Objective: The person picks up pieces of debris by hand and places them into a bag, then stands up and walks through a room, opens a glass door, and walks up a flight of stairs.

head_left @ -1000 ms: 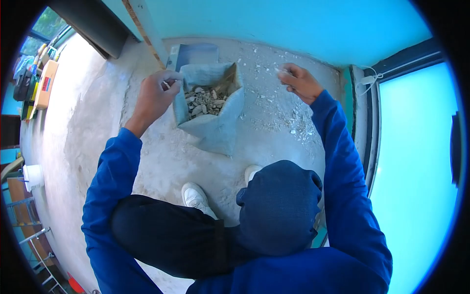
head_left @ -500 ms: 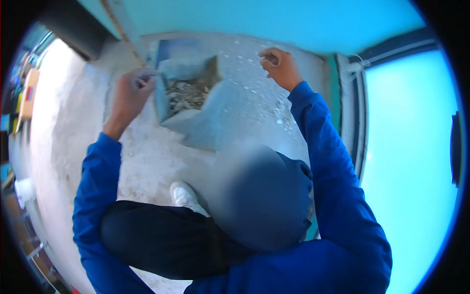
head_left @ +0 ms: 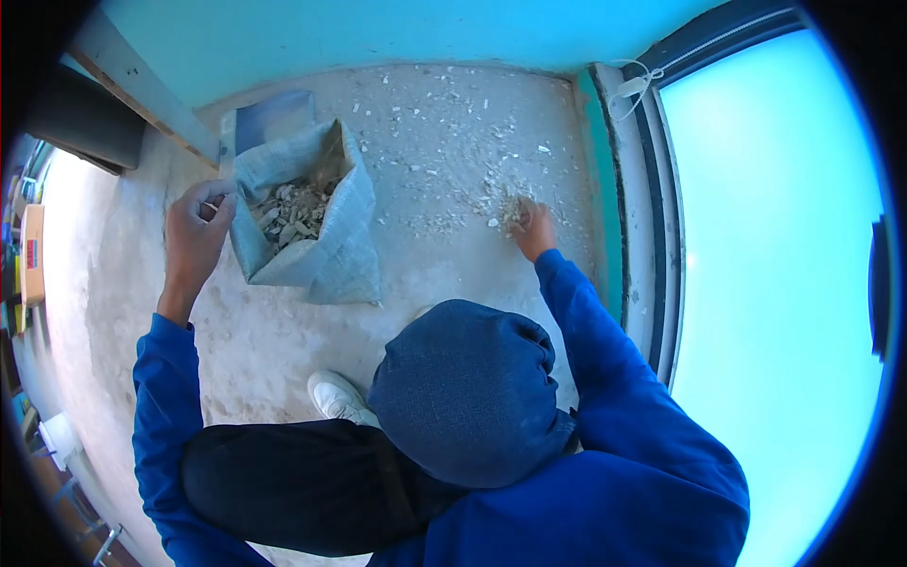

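Observation:
At the left, a pale woven sack stands on the floor with its mouth spread, part filled with broken rubble. My left hand is closed, thumb and fingers pinched at the sack's left rim. Farther right, my right hand is down at floor level, its fingers curled into a small heap of plaster chips. The fingertips are partly hidden, so whatever lies between them does not show clearly.
Loose chips are scattered over the concrete floor up to the turquoise wall. A flat dark-blue and grey piece lies behind the sack. A bright glazed door is at right, with a white cable by its frame. My white shoe is below.
My right hand has come down from above the floor to the chip heap. My left hand stays at the sack's rim. The view has shifted, so the sack appears farther left.

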`<state>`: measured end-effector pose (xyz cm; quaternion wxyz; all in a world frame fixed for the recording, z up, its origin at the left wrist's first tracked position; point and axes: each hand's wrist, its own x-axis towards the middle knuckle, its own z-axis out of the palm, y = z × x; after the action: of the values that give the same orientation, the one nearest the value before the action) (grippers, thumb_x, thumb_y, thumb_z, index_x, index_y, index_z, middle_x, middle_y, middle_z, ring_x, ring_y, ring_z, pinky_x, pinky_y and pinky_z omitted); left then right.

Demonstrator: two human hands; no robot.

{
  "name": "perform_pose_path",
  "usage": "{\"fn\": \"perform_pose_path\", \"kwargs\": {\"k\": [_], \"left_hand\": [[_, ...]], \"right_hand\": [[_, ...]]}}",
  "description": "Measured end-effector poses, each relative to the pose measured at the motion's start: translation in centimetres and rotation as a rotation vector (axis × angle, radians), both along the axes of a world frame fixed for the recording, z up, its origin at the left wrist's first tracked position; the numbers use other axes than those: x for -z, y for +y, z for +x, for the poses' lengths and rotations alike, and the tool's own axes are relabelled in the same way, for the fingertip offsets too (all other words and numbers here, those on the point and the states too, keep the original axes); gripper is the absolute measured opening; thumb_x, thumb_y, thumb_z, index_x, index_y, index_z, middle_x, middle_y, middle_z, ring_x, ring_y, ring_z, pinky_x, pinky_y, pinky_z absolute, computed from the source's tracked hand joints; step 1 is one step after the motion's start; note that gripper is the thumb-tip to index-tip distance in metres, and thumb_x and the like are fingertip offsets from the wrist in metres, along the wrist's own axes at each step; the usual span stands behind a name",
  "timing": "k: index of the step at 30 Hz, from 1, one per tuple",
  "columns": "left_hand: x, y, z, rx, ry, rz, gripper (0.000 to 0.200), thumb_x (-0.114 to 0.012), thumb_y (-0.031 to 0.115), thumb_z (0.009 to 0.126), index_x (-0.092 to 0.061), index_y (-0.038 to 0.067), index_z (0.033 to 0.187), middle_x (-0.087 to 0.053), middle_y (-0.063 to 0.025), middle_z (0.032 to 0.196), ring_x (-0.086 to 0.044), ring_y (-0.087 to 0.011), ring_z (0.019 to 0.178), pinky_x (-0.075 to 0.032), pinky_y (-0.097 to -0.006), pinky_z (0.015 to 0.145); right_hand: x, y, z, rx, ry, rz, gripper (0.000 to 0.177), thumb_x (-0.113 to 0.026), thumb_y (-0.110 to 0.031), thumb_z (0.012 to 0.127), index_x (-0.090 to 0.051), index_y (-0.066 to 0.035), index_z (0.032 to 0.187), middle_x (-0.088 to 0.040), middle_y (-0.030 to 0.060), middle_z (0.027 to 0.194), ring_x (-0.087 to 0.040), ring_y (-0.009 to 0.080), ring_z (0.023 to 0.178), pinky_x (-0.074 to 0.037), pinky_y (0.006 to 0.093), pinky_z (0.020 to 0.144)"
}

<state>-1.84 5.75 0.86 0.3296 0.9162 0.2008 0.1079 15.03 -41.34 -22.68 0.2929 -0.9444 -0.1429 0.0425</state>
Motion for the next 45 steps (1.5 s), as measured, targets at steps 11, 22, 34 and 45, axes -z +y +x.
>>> {"fn": "perform_pose_path", "kwargs": {"k": [11,22,34,45], "left_hand": [[-0.2,0.1,-0.4,-0.016,-0.004,0.016,0.02,-0.064,0.01,0.085,-0.067,0.0,0.102,-0.068,-0.0065,0.079,-0.053,-0.0084,0.06,-0.045,-0.0264,0.059],[-0.6,0.4,-0.6,0.015,-0.024,0.055,0.019,-0.065,0.011,0.085,-0.069,0.001,0.1,-0.066,-0.0044,0.079,-0.048,-0.0079,0.059,-0.043,-0.0256,0.057],[-1.3,-0.2,-0.4,-0.026,-0.026,0.017,0.017,-0.066,0.012,0.081,-0.069,0.001,0.094,-0.066,-0.0096,0.076,-0.059,-0.0163,0.064,-0.048,-0.0308,0.064],[-1.7,0.5,-0.1,-0.04,-0.099,0.049,0.023,-0.066,0.013,0.079,-0.068,0.0,0.097,-0.067,-0.0134,0.079,-0.065,-0.0249,0.07,-0.051,-0.0348,0.067]], "right_hand": [[-1.3,3.3,4.3,-0.095,-0.267,-0.211,0.053,-0.071,-0.032,0.079,-0.057,-0.013,0.126,-0.055,0.0143,0.118,-0.054,0.0336,0.11,-0.047,0.0452,0.092],[1.5,3.1,1.8,-0.619,-0.279,-0.377,0.025,-0.067,-0.016,0.079,-0.068,-0.012,0.104,-0.056,0.0101,0.119,-0.049,0.0336,0.114,-0.044,0.0446,0.093],[-11.1,15.2,5.6,-0.244,0.213,0.403,0.024,-0.069,-0.023,0.085,-0.068,-0.001,0.092,-0.063,0.0058,0.066,-0.059,0.0114,0.055,-0.047,0.0294,0.052],[-17.7,30.8,-1.0,-0.747,-0.555,0.452,0.026,-0.073,-0.018,0.078,-0.066,-0.004,0.099,-0.062,0.0124,0.093,-0.061,0.0313,0.082,-0.051,0.0392,0.073]]}}
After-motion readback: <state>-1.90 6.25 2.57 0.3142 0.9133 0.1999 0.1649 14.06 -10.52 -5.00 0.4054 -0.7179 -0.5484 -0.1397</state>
